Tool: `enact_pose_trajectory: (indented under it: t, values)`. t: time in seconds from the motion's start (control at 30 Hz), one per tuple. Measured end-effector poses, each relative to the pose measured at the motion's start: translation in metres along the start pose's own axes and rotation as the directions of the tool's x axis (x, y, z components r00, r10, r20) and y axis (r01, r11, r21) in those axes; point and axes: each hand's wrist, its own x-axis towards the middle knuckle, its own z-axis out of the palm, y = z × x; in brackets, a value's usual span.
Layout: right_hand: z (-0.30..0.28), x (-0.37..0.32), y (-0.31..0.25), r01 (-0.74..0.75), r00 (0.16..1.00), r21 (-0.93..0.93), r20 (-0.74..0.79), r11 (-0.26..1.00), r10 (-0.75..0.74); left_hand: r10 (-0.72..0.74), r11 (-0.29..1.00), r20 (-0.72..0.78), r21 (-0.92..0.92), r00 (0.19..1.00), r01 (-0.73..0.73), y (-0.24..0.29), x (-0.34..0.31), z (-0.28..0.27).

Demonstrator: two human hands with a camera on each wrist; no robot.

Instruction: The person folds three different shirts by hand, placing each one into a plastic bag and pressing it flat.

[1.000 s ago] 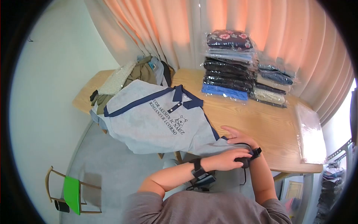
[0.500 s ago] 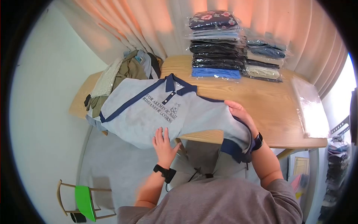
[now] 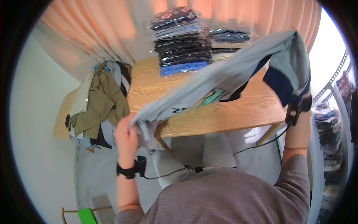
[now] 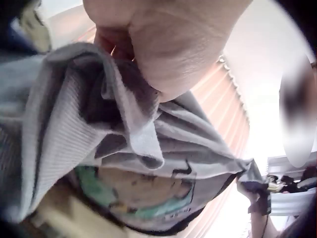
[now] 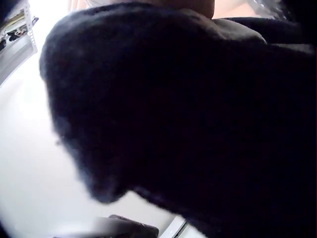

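A light grey polo shirt (image 3: 223,76) with navy trim hangs stretched in the air between my two hands. My left hand (image 3: 126,140) grips its bunched lower edge, and the left wrist view shows ribbed grey fabric (image 4: 64,124) folded under the fingers. A teal and tan print (image 4: 138,191) shows on the cloth there. My right hand (image 5: 195,7) holds the shoulder end up at the right, higher than the left. Draped cloth hides most of that hand, and the navy sleeve cuff (image 3: 278,84) hangs beside its wrist, filling much of the right wrist view.
Below the shirt is a wooden table (image 3: 194,125). Stacks of bagged folded clothes (image 3: 182,48) stand at its back. A heap of loose clothes (image 3: 99,100) lies at the left. A rack of garments (image 3: 328,149) is at the right, a green chair (image 3: 86,215) bottom left.
The shirt has been lifted off the table and stretched out. My right hand has risen up and right with the shoulder end; my left has moved left and taken hold of the lower edge.
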Motion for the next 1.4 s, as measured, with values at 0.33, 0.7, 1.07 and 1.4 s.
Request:
enact_pose_trajectory:
  t: [0.33,0.7,1.07,1.4]
  values:
    - [-0.286,0.146,-0.171,0.101,0.993,-0.580,0.004,0.808,-0.122,0.094,0.815,0.168,-0.580,0.981,0.021,0.127,0.107,-0.063]
    - [0.005,0.129,-0.055,0.162,0.980,-0.786,0.057,0.597,-0.191,0.082,0.655,0.569,-0.650,0.818,0.386,0.042,0.180,0.030]
    - [-0.029,0.095,0.269,-0.617,0.776,-0.167,0.035,0.769,0.630,-0.113,0.993,0.381,0.029,0.918,0.110,-0.113,0.151,0.206]
    - [-0.054,0.026,0.225,-0.179,0.619,-0.984,-0.128,-0.020,0.775,0.211,0.977,0.689,-0.138,0.693,-0.161,-0.107,0.115,0.203]
